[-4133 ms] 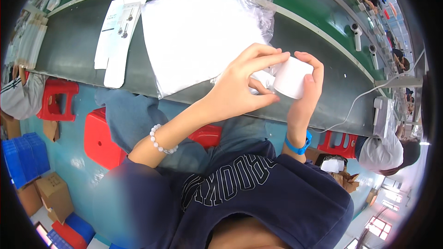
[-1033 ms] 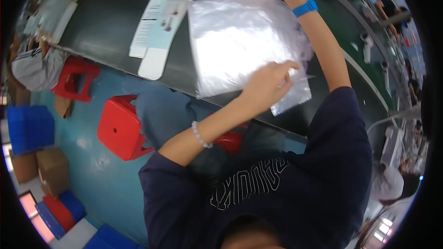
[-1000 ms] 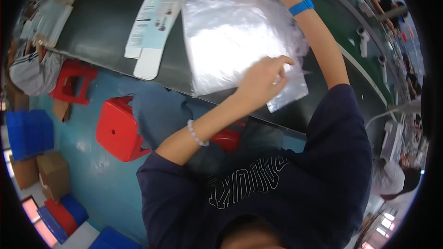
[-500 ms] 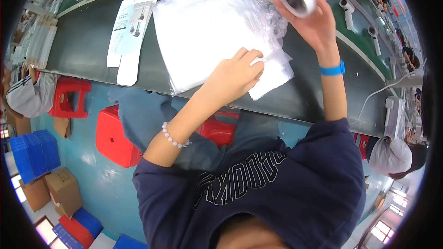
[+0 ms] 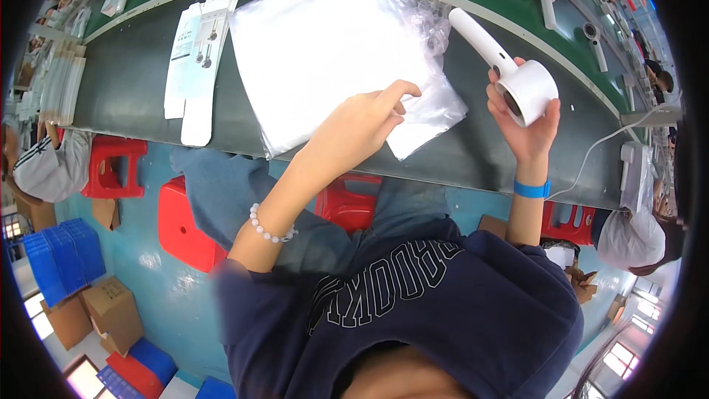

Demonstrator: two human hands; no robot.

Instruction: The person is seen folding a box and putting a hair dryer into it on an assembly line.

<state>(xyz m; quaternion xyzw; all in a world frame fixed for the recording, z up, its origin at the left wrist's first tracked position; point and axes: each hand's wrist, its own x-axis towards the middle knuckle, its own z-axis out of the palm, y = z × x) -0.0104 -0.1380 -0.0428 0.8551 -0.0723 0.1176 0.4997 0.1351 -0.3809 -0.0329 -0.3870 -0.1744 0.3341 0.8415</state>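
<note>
A white hair dryer (image 5: 533, 92) with a round dark opening is in my right hand (image 5: 526, 133), whose fingers are wrapped round its head. Its handle slants up and away to the left. My left hand (image 5: 362, 125) rests at the near right part of a stack of clear and white plastic bags (image 5: 317, 44). Its fingers are curled and appear to pinch the top bag, though the fingertips partly hide the plastic. The bags lie flat on the dark work table, crumpled at their far right end.
Flattened printed cartons (image 5: 198, 66) lie left of the bags. More white hair dryers (image 5: 545, 1) lie on the green belt beyond the table (image 5: 473, 170). A white cable (image 5: 591, 151) crosses the right end. Red stools (image 5: 185, 225) stand below; other people sit at both sides.
My right hand has come nearer and to the right with the hair dryer, whose handle is now in full view. The left hand has stayed at the bags, its fingers shifting slightly.
</note>
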